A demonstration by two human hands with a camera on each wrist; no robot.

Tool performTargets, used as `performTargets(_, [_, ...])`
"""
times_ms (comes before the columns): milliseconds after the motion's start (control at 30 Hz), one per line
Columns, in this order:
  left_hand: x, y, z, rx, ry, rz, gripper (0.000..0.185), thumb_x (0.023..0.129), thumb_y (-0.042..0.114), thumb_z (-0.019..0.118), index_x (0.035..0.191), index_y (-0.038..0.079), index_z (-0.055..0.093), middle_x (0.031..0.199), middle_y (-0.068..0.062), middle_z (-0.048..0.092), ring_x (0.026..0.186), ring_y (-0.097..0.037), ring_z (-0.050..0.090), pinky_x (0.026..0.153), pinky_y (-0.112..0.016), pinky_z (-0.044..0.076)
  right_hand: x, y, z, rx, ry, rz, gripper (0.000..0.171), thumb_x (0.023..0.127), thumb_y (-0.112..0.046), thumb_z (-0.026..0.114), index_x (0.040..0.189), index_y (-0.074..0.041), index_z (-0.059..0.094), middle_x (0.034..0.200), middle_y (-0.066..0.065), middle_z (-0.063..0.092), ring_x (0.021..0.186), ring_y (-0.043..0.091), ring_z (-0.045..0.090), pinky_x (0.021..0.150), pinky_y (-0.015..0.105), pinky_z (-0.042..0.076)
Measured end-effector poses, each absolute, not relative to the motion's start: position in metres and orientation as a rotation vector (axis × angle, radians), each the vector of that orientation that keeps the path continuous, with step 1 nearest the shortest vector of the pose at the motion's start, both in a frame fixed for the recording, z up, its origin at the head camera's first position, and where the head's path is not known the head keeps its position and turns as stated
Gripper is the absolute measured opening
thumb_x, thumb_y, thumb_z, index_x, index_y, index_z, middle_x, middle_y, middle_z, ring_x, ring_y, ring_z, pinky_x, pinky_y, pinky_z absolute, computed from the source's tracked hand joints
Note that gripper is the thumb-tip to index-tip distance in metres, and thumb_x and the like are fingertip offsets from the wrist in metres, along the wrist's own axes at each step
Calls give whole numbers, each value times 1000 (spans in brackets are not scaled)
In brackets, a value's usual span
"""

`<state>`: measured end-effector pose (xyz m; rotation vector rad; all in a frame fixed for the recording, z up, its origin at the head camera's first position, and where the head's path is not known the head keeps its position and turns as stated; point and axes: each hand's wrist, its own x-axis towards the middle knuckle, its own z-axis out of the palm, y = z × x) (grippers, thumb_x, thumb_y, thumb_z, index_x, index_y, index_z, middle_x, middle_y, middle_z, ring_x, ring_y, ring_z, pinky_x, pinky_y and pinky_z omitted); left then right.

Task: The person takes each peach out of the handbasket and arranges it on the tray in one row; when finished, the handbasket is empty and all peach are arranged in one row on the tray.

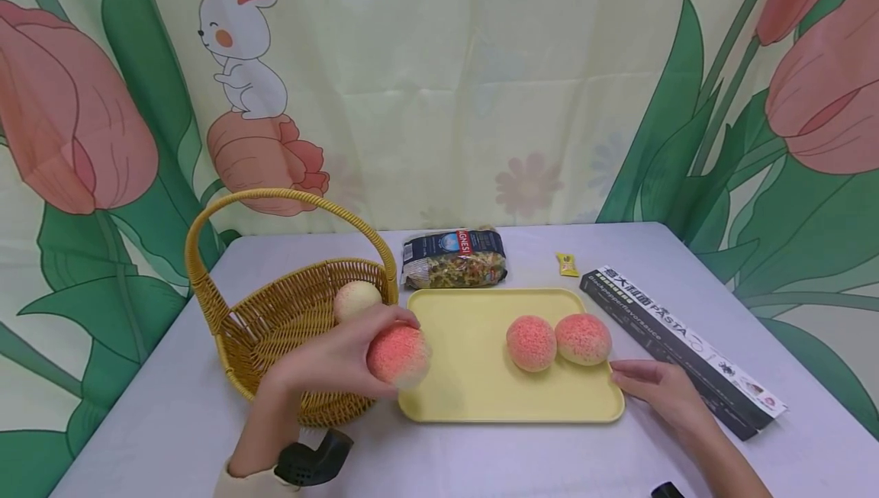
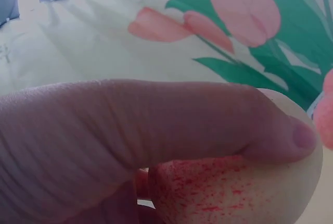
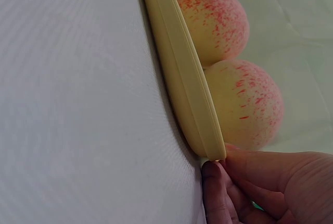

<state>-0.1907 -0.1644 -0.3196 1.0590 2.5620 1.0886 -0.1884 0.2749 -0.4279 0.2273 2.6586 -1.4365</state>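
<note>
Left hand (image 1: 336, 357) curls round a peach (image 1: 400, 353) over left rim of tray (image 1: 474, 395), beside basket (image 1: 330, 412); wide grip likely suits roundness. Right hand (image 1: 664, 390) pinches tray corner, presumably steadying it. Two peaches (image 1: 531, 343) aboard.

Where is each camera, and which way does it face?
Head: worn on the head, facing forward and down at the basket and tray; left hand, right hand and forearms show.
Left wrist: worn there, facing the held peach and backdrop; part of the left hand shows.
Right wrist: worn there, facing the tray's edge; the right hand shows, pinching it.
Head and right wrist share the tray's two peaches.
</note>
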Motion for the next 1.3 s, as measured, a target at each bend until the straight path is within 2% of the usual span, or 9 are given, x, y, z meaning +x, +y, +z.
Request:
performTargets(267, [-193, -145, -329, 1085, 2512, 997, 61, 67, 19, 77, 120, 24, 47, 113, 7, 45, 99, -10, 47, 81, -31, 45, -188, 275, -427, 212, 2661, -1441, 48, 79, -31, 72, 111, 4, 62, 110, 17, 62, 115, 40, 44, 91, 54, 32])
performTargets(567, [-196, -131, -340, 1059, 2493, 922, 61, 67, 21, 78, 119, 28, 47, 107, 6, 44, 95, -10, 50, 77, -28, 45, -188, 275, -426, 226, 2653, -1442, 49, 79, -32, 72, 112, 3, 62, 110, 17, 62, 115, 40, 44, 91, 54, 32])
performTargets(900, [-200, -120, -351, 1003, 2489, 830, 59, 66, 17, 77, 117, 25, 48, 102, 5, 43, 88, -9, 50, 73, -24, 45, -189, 274, -425, 244, 2652, -1437, 51, 78, -33, 72, 113, 3, 61, 112, 18, 61, 117, 42, 42, 91, 57, 30])
performTargets(1100, [-201, -114, -357, 972, 2533, 764, 58, 66, 20, 77, 117, 22, 49, 99, 5, 43, 86, -9, 49, 71, -25, 45, -190, 274, -426, 247, 2655, -1430, 52, 78, -33, 72, 113, 3, 61, 112, 18, 61, 116, 42, 43, 91, 56, 32])
performTargets(1300, [-200, -108, -362, 923, 2583, 708, 60, 63, 17, 77, 116, 20, 50, 96, 3, 44, 84, -10, 48, 66, -25, 44, -188, 275, -426, 238, 2654, -1411, 53, 79, -34, 71, 115, 3, 60, 114, 19, 60, 118, 43, 40, 89, 57, 32])
